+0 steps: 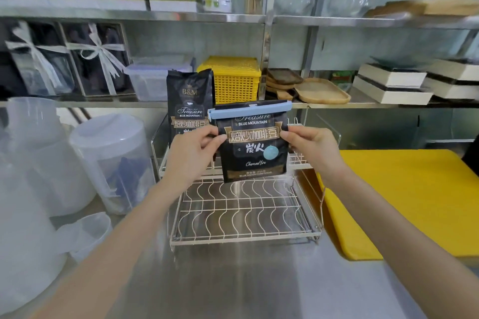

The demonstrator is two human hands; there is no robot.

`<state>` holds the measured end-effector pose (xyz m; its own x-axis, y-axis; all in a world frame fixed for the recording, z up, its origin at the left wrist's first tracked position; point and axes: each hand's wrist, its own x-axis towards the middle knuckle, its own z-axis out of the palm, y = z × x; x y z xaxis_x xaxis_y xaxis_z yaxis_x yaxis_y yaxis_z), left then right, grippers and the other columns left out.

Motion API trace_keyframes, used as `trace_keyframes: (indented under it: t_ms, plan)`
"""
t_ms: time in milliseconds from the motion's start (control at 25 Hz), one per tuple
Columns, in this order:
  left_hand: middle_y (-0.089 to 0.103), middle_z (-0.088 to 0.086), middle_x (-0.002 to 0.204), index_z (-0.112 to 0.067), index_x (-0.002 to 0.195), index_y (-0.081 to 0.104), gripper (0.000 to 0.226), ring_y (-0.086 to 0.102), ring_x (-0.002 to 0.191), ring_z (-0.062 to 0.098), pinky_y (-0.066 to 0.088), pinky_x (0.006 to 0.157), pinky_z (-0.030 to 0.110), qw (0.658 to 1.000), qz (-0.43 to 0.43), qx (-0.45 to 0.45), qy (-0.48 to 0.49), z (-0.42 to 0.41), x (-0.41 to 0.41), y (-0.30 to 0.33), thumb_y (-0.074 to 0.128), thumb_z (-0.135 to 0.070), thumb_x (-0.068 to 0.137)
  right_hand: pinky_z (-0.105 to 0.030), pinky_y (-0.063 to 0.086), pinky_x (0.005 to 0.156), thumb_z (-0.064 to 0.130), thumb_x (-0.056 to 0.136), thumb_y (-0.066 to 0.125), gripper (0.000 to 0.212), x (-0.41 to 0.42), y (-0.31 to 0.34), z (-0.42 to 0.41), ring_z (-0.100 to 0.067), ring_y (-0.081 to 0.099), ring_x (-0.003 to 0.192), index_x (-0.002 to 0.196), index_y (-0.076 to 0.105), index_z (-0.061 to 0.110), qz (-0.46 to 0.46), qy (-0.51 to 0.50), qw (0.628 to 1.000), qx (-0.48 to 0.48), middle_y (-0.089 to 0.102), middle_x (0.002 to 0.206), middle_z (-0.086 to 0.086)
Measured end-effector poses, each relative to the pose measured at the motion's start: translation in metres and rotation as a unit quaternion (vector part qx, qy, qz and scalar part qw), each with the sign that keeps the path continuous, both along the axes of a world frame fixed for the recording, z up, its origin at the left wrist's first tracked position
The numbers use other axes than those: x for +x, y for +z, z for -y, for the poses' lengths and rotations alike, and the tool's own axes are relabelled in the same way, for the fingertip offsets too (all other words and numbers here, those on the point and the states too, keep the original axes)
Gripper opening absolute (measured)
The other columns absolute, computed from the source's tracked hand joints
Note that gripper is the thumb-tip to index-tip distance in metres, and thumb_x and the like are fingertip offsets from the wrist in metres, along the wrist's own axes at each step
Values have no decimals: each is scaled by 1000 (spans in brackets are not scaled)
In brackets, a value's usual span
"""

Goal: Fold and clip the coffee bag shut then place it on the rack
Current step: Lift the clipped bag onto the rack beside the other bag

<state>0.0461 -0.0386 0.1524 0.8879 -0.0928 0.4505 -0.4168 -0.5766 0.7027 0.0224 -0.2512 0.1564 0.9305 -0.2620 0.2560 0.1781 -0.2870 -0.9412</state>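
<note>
While both hands pinch the coffee bag [252, 144], left hand [193, 150], right hand [315, 149], second bag [189, 101] behind, rack [243, 215] below.

Second bag [190, 101] blocks rack's [243, 212] left

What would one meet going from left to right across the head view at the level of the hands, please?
Clear plastic pitchers → left hand → clipped coffee bag → right hand → yellow mat.
</note>
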Motion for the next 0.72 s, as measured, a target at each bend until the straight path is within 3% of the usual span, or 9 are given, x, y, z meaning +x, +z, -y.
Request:
trace_keyframes:
  t_ms: [80, 160, 360, 720]
  plan:
    - [74, 9, 91, -13, 93, 63, 18, 67, 84, 18, 48, 72, 27, 1000, 17, 8, 9, 4, 16, 10, 55, -26, 84, -41, 53, 90, 19, 79, 64, 19, 17, 9, 2, -22, 64, 97, 97, 69, 15, 0, -6, 1000, -2, 70, 94, -7]
    - [74, 9, 93, -13, 92, 65, 19, 68, 83, 18, 54, 78, 34, 1000, 23, 5, 12, 6, 35, 17, 56, -28, 83, -41, 52, 89, 19, 79, 63, 19, 34, 16, 4, -21, 64, 96, 97, 69, 15, 8, -15, 1000, -8, 69, 92, -4]
    - [73, 13, 99, -11, 98, 68, 25, 68, 89, 21, 54, 86, 43, 999, 23, -1, 27, 11, 85, 21, 60, -28, 81, -27, 50, 78, 17, 81, 60, 22, 77, 17, 4, -4, 58, 78, 102, 67, 14, 7, -23, 999, -21, 65, 90, 1]
    - [74, 14, 74, -10, 84, 69, 20, 69, 68, 20, 55, 77, 38, 996, -19, 64, 62, 23, 144, -16, 58, -26, 83, -35, 53, 84, 16, 83, 59, 23, 142, -26, 5, -15, 58, 90, 104, 65, 9, -43, -12, 998, -36, 69, 106, -12]
